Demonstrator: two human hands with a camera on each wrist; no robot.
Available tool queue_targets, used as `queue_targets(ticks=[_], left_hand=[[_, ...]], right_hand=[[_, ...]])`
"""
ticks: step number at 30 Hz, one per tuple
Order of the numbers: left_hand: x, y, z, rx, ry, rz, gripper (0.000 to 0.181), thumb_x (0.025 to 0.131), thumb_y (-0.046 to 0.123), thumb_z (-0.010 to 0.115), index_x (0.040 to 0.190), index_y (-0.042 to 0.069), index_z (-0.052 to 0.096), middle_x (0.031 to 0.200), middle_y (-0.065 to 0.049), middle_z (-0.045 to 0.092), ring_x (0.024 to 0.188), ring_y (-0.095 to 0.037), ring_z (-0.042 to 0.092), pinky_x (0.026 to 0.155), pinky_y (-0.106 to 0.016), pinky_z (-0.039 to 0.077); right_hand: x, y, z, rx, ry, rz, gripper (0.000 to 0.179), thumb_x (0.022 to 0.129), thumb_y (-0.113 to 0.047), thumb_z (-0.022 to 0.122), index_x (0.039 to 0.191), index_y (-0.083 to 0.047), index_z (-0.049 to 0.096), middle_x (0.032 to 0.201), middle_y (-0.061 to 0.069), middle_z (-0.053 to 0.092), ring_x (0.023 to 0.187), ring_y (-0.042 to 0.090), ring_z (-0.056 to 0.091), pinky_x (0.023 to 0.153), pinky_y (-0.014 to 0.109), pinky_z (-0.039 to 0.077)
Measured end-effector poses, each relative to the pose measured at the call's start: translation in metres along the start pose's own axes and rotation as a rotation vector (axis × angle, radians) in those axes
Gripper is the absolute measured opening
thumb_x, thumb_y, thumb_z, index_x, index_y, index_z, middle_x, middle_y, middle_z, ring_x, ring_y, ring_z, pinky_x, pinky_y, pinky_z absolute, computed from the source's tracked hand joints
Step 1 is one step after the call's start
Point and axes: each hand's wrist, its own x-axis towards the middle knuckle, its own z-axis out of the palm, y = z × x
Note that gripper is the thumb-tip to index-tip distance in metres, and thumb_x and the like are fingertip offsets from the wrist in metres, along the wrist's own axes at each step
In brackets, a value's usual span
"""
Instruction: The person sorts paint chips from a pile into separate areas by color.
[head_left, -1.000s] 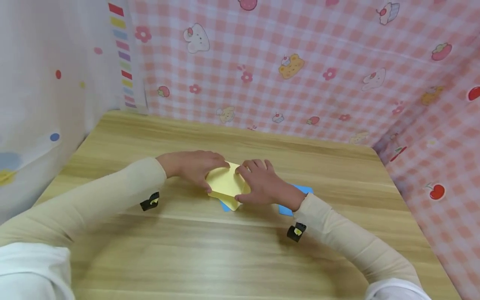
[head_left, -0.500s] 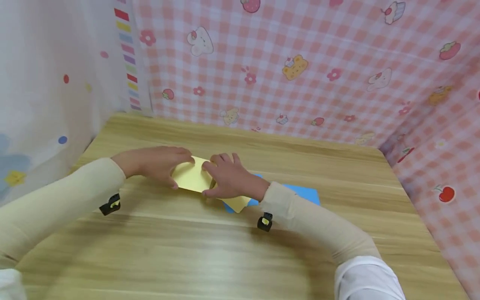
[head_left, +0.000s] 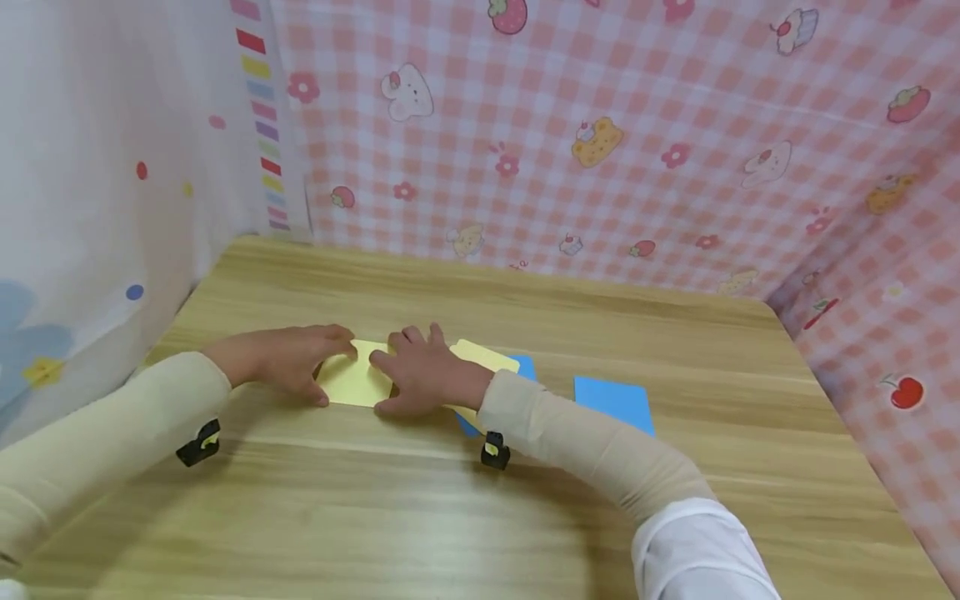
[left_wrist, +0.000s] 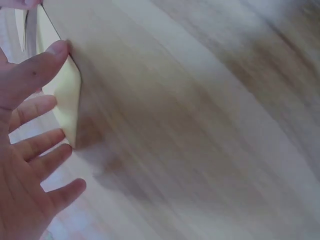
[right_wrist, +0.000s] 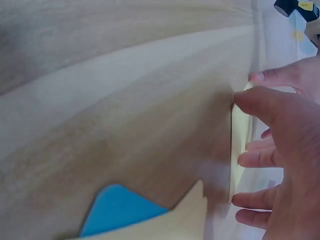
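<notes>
A yellow card (head_left: 349,379) lies flat, close over the wooden table, left of the middle in the head view. My left hand (head_left: 285,360) grips its left end, thumb at the near edge and fingertips at the far edge. At the card's right end, my right hand (head_left: 422,372) holds it the same way. In the left wrist view, the left thumb and fingers span a corner of the yellow card (left_wrist: 68,92). Both hands also appear at the thin yellow card (right_wrist: 240,145) in the right wrist view.
Under the right wrist lie more yellow cards (head_left: 483,357), overlapping a blue card (head_left: 527,367) and partly hidden by the arm. Another blue card (head_left: 613,403) rests further right on the table (head_left: 420,517). Checked cloth (head_left: 540,100) hangs behind the table.
Both hands have moved left with the yellow card, away from the other yellow cards and the blue card under them. The blue card at the right now shows more fully.
</notes>
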Motion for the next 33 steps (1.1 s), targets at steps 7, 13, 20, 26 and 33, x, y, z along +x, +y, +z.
queue_targets(ticks=[7,13,20,26,33], left_hand=[[0.03,0.026,-0.013,0.076,-0.003,0.013,0.078,0.083,0.038,0.084,0.14,-0.005,0.052,0.149,-0.033,0.042,0.136,-0.05,0.043,0.109,-0.06,0.037],[0.079,0.06,-0.023,0.129,0.0,0.086,0.086,0.085,0.04,0.082,0.147,-0.006,0.044,0.153,-0.03,0.039,0.139,-0.046,0.041,0.113,-0.057,0.035],[0.118,0.081,-0.013,0.157,-0.086,0.123,0.093,0.081,0.043,0.084,0.151,-0.002,0.041,0.157,-0.026,0.036,0.142,-0.043,0.039,0.115,-0.056,0.033],[0.127,0.083,0.0,0.151,-0.124,0.139,0.093,0.08,0.04,0.085,0.149,-0.005,0.04,0.15,-0.023,0.045,0.137,-0.039,0.046,0.113,-0.051,0.037],[0.138,0.088,0.001,0.154,-0.06,0.189,0.078,0.08,0.031,0.084,0.14,-0.005,0.049,0.131,-0.019,0.057,0.118,-0.033,0.057,0.106,-0.046,0.045]], right_hand=[[-0.028,0.031,-0.019,0.097,0.037,0.095,0.064,0.093,-0.06,0.06,0.145,-0.025,0.047,0.152,0.009,0.041,0.144,0.031,0.029,0.114,0.065,0.02],[-0.073,0.067,-0.025,0.13,0.058,0.184,0.064,0.094,-0.053,0.065,0.145,-0.019,0.048,0.148,0.012,0.044,0.142,0.036,0.031,0.112,0.066,0.022],[-0.108,0.082,0.001,0.157,-0.02,0.241,0.078,0.087,-0.058,0.071,0.147,-0.016,0.045,0.145,0.013,0.048,0.137,0.037,0.037,0.109,0.068,0.026],[-0.116,0.082,0.025,0.183,-0.028,0.201,0.085,0.083,-0.06,0.074,0.147,-0.015,0.041,0.142,0.013,0.048,0.131,0.035,0.04,0.108,0.066,0.028],[-0.123,0.086,0.028,0.205,0.008,0.206,0.077,0.085,-0.054,0.074,0.144,-0.015,0.043,0.14,0.012,0.046,0.13,0.034,0.039,0.109,0.064,0.027]])
